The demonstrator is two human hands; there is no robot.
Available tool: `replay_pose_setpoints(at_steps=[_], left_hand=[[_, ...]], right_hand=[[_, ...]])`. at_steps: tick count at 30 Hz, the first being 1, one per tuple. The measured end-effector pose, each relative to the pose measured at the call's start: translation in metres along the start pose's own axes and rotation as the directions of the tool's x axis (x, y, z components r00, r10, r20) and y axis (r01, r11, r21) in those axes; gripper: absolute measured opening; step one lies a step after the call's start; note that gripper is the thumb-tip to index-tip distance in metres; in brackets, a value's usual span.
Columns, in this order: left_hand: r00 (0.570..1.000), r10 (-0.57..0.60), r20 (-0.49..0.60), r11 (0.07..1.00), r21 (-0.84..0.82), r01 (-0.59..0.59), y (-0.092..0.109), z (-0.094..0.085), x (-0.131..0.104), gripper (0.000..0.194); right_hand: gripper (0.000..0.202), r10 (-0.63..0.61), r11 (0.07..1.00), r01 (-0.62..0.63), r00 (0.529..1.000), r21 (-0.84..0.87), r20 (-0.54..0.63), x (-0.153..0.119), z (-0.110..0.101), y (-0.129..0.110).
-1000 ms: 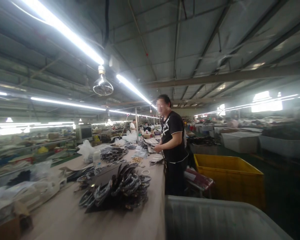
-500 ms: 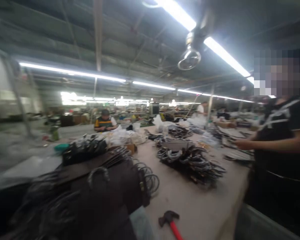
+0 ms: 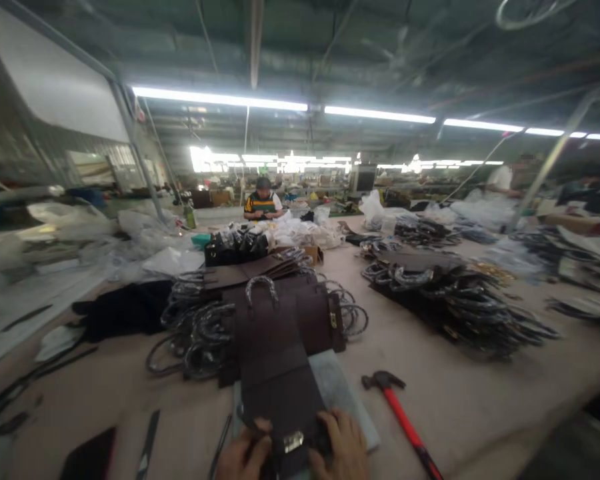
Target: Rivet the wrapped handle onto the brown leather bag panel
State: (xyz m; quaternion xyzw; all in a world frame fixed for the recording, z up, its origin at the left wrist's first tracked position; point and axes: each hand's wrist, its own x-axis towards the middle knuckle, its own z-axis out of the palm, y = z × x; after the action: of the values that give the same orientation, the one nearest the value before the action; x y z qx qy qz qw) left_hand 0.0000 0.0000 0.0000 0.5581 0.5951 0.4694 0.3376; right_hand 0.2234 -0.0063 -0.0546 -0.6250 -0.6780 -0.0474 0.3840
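Note:
A dark brown leather panel (image 3: pixel 280 380) with a looped handle lies over a pale slab (image 3: pixel 343 383) at the lower middle. A gold metal clasp (image 3: pixel 294 441) shows near its front end. My left hand (image 3: pixel 245 453) is at the panel's left edge, thumb and fingers closed on a dark piece, perhaps a strap or tool. On the right edge, beside the clasp, rests my right hand (image 3: pixel 343 443), its fingers bent on the leather; its thumb is near the clasp. A hammer (image 3: pixel 400 413) with a red handle lies right of the slab.
Piled bag parts with wrapped handles (image 3: pixel 200 333) stand behind the panel; another pile (image 3: pixel 440 287) is on the right. Black cloth (image 3: pixel 125 310) and dark strips lie left. A seated person (image 3: pixel 263 200) works across the table (image 3: pixel 460 407).
The view has swung left and down. Both my hands, the panel's clasp end and the whole hammer have come into view. The person standing at the right has left the picture.

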Motion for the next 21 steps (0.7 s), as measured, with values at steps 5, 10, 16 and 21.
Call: replay_pose_setpoints(at_steps=[5,10,16,21], left_hand=[[1.000,-0.013,0.027,1.000,0.015,0.013,0.015,0.000,-0.007,0.032],[0.999,0.011,-0.035,0.993,-0.121,-0.016,0.017,0.013,0.001,0.021],[0.997,0.047,-0.065,0.979,-0.195,-0.058,0.024,0.016,0.000,0.019],[0.996,0.077,-0.040,0.977,-0.196,-0.083,0.032,0.023,0.004,0.017]], right_hand=[[0.042,-0.079,0.965,0.011,0.964,0.261,0.253,0.007,-0.056,-0.014],[0.031,-0.241,0.910,0.068,0.889,0.408,0.388,0.015,-0.068,0.000],[0.026,-0.321,0.899,0.139,0.855,0.416,0.408,0.018,-0.077,0.002],[0.026,-0.289,0.928,0.149,0.868,0.343,0.403,0.025,-0.069,0.006]])
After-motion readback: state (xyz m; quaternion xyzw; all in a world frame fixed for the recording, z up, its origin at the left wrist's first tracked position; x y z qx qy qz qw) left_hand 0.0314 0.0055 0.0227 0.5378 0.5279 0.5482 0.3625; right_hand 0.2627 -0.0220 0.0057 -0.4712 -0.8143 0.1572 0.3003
